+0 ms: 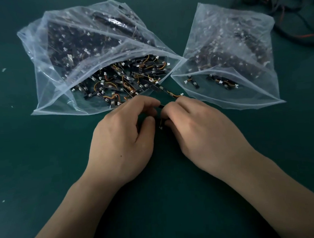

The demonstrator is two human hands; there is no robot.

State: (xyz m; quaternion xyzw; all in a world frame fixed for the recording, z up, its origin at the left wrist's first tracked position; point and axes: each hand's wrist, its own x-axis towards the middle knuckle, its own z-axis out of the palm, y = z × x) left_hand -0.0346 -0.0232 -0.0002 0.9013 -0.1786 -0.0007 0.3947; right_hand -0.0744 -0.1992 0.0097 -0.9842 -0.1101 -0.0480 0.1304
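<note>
Module (161, 122) pinched by left hand (124, 131) and right hand (198, 127) (markings unreadable); big bag (48, 99) at eleven o'clock, small bag (260, 97) at one.

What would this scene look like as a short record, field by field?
Surface: dark green table
Left bag: clear plastic, mouth toward the person, packed with small black boards that have orange wires and white plugs
Right bag: clear plastic, same kind of boards, only a few near its mouth
Left hand: pinches a small black part
Right hand: pinches the same part from the other side
Far right corner: tangle of red and black cables
</note>
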